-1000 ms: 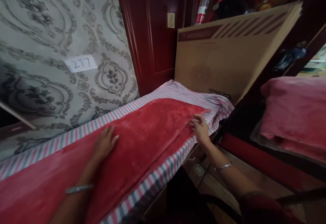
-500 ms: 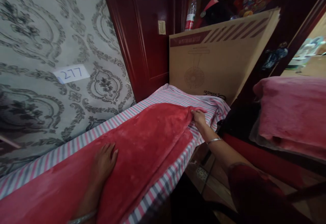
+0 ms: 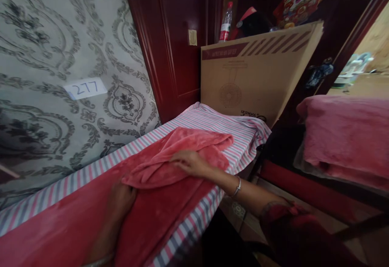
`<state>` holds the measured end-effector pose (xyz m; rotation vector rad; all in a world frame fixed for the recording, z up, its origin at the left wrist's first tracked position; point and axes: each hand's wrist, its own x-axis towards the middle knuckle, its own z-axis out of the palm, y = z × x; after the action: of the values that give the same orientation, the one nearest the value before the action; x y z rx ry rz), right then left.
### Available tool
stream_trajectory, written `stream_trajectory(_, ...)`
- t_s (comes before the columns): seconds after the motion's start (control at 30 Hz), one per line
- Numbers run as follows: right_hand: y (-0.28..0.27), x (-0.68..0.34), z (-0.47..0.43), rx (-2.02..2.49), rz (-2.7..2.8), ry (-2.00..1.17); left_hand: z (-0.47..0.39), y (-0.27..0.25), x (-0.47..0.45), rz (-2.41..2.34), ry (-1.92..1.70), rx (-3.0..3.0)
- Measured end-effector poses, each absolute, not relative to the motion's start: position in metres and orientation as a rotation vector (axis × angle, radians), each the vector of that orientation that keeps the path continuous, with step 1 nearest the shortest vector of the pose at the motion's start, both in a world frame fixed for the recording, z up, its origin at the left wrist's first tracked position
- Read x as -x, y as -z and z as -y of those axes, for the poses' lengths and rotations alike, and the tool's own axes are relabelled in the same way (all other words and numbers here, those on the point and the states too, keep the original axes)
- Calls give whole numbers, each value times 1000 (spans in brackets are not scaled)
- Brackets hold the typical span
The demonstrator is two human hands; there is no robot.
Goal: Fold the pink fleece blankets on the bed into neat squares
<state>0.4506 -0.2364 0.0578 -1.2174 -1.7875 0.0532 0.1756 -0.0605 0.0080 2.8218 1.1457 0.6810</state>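
A plush red blanket (image 3: pixel 73 214) lies lengthwise over the striped cloth on a long, narrow surface. Its far end is turned back toward me, so a lighter pinkish-red layer (image 3: pixel 194 138) shows in loose creases on top. My right hand (image 3: pixel 191 163) is closed, pinching this turned-back layer near the middle. My left hand (image 3: pixel 121 197) rests low on the blanket at the near edge of the fold. Its fingers are mostly hidden by the cloth and shadow, so their grip cannot be made out.
Striped cloth (image 3: pixel 209 115) shows around the blanket. Behind stands a large cardboard box (image 3: pixel 252 72) with a plastic bottle (image 3: pixel 225 23) above it. A folded pink fluffy blanket (image 3: pixel 349 133) lies at right. Patterned wall (image 3: pixel 54 137) borders the left side.
My right hand has moved left and nearer, bringing the blanket's far end back over itself toward my left hand. The left hand has stayed nearly in place, its fingers now mostly covered.
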Motion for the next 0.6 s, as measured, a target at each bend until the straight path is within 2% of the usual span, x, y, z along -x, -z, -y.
stream_trajectory(0.13,-51,-529,255,1598,1328,112,68,-16,-179,-1139,-671,-2777)
stream_trajectory(0.3,-46,-558,264,2062,1504,100,73,-22,-181,-1108,-682,-2744)
stream_trajectory(0.47,-42,-527,237,2203,1737,121,73,-20,-180,-1113,-670,-2757)
stream_trajectory(0.6,-65,-551,207,2249,1457,68,66,-9,-177,-1112,-664,-2817)
